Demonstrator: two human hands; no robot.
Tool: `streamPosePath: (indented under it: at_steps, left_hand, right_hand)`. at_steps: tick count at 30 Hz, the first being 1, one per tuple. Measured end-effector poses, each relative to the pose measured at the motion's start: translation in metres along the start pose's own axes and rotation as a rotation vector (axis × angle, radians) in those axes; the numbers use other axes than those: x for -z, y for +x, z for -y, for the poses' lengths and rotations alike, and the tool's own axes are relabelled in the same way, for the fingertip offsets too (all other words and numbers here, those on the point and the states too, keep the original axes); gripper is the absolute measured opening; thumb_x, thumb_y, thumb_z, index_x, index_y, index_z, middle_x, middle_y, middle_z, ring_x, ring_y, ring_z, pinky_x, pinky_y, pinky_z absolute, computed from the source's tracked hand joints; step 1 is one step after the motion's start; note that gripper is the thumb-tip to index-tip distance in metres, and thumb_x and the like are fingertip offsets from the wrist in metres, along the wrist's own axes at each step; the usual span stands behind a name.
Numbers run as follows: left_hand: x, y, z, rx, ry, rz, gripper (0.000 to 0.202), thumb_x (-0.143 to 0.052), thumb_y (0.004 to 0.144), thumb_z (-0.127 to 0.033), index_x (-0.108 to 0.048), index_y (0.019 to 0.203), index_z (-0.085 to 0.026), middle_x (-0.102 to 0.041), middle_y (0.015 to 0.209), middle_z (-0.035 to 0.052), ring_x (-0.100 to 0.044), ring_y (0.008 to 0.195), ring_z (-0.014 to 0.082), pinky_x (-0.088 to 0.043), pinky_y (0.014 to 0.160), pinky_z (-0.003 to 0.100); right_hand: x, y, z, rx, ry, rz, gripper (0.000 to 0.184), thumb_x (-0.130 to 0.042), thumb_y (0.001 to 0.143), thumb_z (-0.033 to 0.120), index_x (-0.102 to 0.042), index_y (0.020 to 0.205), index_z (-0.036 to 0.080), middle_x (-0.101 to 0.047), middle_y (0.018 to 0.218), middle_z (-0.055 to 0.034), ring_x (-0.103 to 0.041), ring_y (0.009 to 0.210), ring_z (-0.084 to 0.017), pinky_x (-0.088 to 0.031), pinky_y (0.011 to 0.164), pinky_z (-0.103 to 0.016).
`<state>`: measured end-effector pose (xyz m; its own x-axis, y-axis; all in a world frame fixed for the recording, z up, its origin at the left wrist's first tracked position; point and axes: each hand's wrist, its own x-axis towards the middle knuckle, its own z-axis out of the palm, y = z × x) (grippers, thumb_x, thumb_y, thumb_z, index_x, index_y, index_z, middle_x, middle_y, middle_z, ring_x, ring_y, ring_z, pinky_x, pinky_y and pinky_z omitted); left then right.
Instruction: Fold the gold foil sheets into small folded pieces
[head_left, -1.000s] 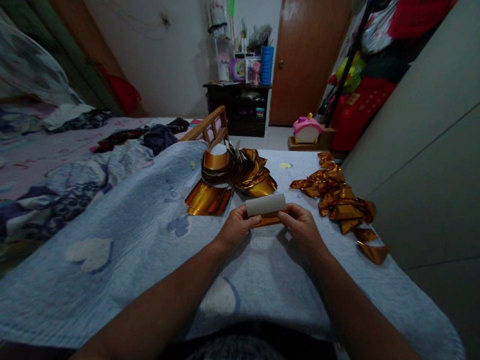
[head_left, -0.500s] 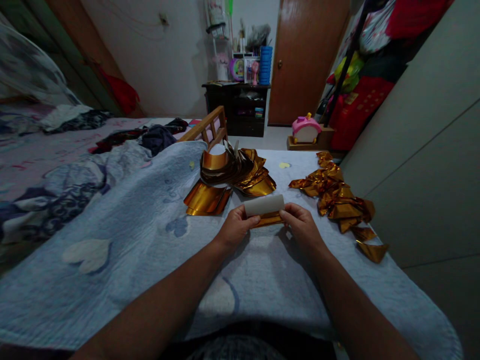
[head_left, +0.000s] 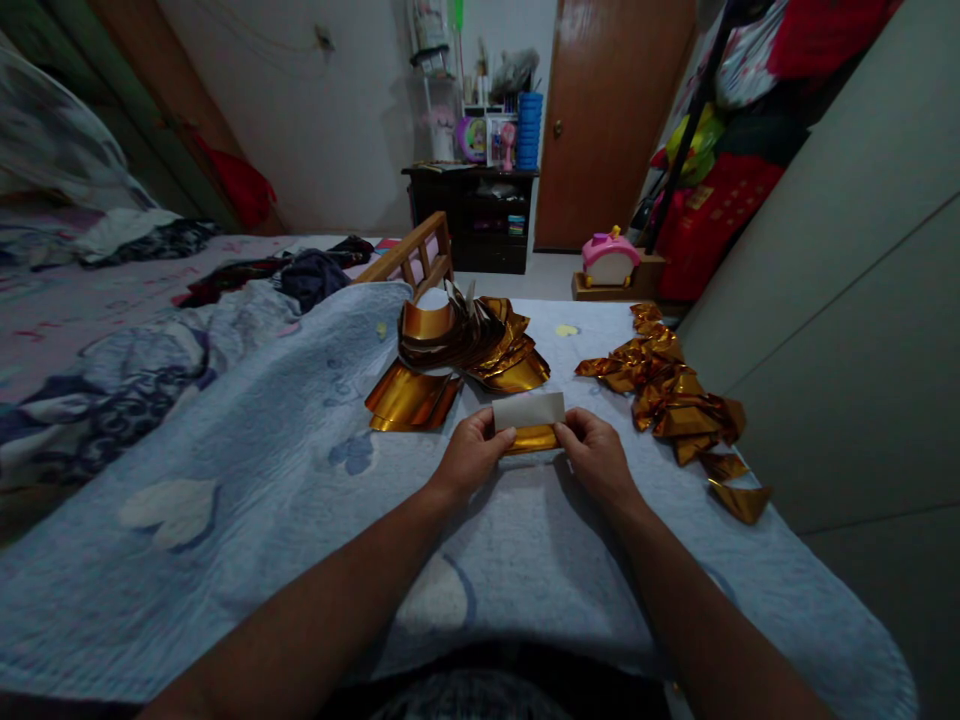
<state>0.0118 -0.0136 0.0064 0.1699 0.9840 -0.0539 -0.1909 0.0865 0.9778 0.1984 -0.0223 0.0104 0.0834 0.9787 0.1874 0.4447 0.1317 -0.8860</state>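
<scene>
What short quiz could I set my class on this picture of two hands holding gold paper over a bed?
1. True or false: the left hand and the right hand each pinch one end of the same gold sheet, whose white back shows along the top.
2. Where does the heap of folded gold pieces lie? A: to the right of the hands. B: on the floor. C: on the dark desk.
3. Fill in: the gold paper lies on a light ___ blanket.
Key: 1 true; 2 A; 3 blue.
</scene>
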Motion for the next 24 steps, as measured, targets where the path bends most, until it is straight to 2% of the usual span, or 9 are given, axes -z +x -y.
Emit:
streamPosePath:
  at_steps: [8,12,17,19,24]
  left_hand:
    - [0.005,0.001,0.004,-0.071,0.304,-0.032,0.021,-0.068,0.079,-0.023,-0.075,0.097,-0.014,-0.075,0.09,0.0064,-0.066,0.084,0.0227,-0.049,0.076,0.031]
    - [0.004,0.0,-0.002,-0.111,0.566,-0.023,0.02,-0.061,0.083,-0.023,-0.074,0.095,-0.016,-0.074,0.087,0.0041,-0.065,0.082,0.0213,-0.047,0.074,0.029]
    - [0.001,0.0,-0.006,-0.089,0.936,-0.019,0.015,-0.055,0.086,-0.02,-0.069,0.089,-0.016,-0.072,0.086,0.004,-0.064,0.082,0.0194,-0.045,0.074,0.027]
    - [-0.001,0.0,-0.007,-0.076,1.075,-0.047,0.013,-0.057,0.086,-0.019,-0.066,0.095,-0.016,-0.071,0.086,0.0051,-0.064,0.082,0.0205,-0.044,0.074,0.029]
    - [-0.006,-0.001,-0.006,-0.074,1.242,-0.096,0.042,-0.058,0.086,-0.017,-0.051,0.127,-0.016,-0.072,0.097,0.0082,-0.067,0.095,0.0253,-0.045,0.085,0.035]
  right_hand:
    - [-0.002,-0.001,-0.004,-0.018,-0.111,-0.031,0.014,-0.056,0.079,0.035,-0.055,0.074,0.022,-0.057,0.063,0.0012,-0.053,0.06,-0.017,-0.036,0.059,-0.029]
    - [-0.004,0.001,-0.007,-0.033,-0.221,-0.002,0.009,-0.056,0.079,0.03,-0.055,0.075,0.022,-0.057,0.064,0.0012,-0.053,0.062,-0.017,-0.035,0.061,-0.028]
    - [-0.008,0.003,-0.009,-0.045,-0.396,0.032,0.004,-0.055,0.081,0.019,-0.058,0.078,0.02,-0.061,0.069,-0.0009,-0.054,0.067,-0.017,-0.034,0.064,-0.028]
    - [-0.01,0.003,-0.008,-0.039,-0.46,0.038,0.006,-0.055,0.081,0.016,-0.061,0.08,0.019,-0.065,0.073,-0.0026,-0.055,0.07,-0.018,-0.034,0.067,-0.028]
    - [-0.012,0.001,-0.002,-0.035,-0.593,0.042,0.009,-0.058,0.083,0.014,-0.066,0.086,0.017,-0.07,0.083,-0.0064,-0.057,0.081,-0.021,-0.034,0.074,-0.03]
